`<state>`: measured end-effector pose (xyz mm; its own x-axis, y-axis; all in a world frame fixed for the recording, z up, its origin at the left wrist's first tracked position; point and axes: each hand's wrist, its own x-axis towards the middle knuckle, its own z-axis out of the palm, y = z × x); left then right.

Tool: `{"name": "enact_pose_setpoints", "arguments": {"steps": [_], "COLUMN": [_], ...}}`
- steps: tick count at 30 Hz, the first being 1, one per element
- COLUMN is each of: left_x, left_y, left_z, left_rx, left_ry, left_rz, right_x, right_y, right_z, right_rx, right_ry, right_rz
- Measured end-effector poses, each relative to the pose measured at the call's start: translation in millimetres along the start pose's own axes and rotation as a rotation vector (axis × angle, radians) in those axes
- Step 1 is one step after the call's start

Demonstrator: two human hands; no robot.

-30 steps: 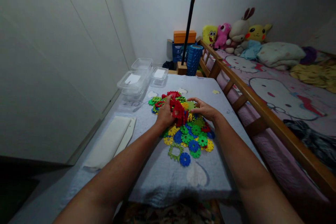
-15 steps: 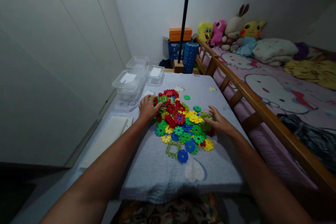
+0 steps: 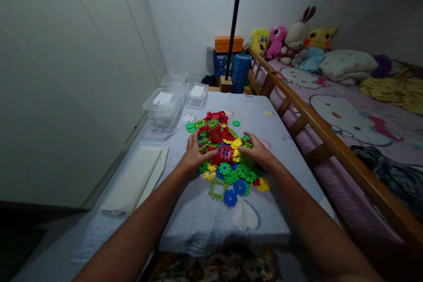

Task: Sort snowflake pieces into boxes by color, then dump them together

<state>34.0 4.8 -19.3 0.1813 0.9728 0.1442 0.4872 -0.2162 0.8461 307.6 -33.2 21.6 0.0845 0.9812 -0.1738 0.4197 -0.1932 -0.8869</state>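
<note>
A heap of flat plastic gear-shaped and square building pieces (image 3: 228,150) in red, green, yellow and blue lies on a pale blue quilted cloth (image 3: 224,220). My left hand (image 3: 194,155) rests on the heap's left side, fingers spread and curved over the pieces. My right hand (image 3: 257,153) lies on the right side of the heap, fingers stretched toward the middle. Neither hand lifts a piece clear. A green square frame piece (image 3: 218,189) and a blue gear (image 3: 230,198) lie at the near edge of the heap.
Clear plastic containers (image 3: 172,97) stand at the far left of the cloth, with a white flat lid (image 3: 137,180) nearer on the left. A wooden bed rail (image 3: 317,128) runs along the right, with plush toys (image 3: 291,37) behind. A black pole (image 3: 234,22) rises at the back.
Both hands have come inward from the heap's outer edges and now press its sides closer together. A second ago the left hand held a cluster of red pieces.
</note>
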Motion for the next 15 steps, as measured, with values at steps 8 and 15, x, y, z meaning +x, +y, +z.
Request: {"name": "enact_pose_setpoints", "arguments": {"steps": [8,15], "left_x": [-26,-11], "left_y": [1,7], "left_z": [10.8,15.9], "left_rx": [0.041,-0.136], "left_ry": [-0.101,-0.069], "left_rz": [0.174,0.18], "right_x": [20,32], "right_y": [-25,-31], "right_z": [23,38], "right_rx": [0.448,0.656], "right_ry": [-0.178,-0.34], "right_rz": [0.17,0.176]}}
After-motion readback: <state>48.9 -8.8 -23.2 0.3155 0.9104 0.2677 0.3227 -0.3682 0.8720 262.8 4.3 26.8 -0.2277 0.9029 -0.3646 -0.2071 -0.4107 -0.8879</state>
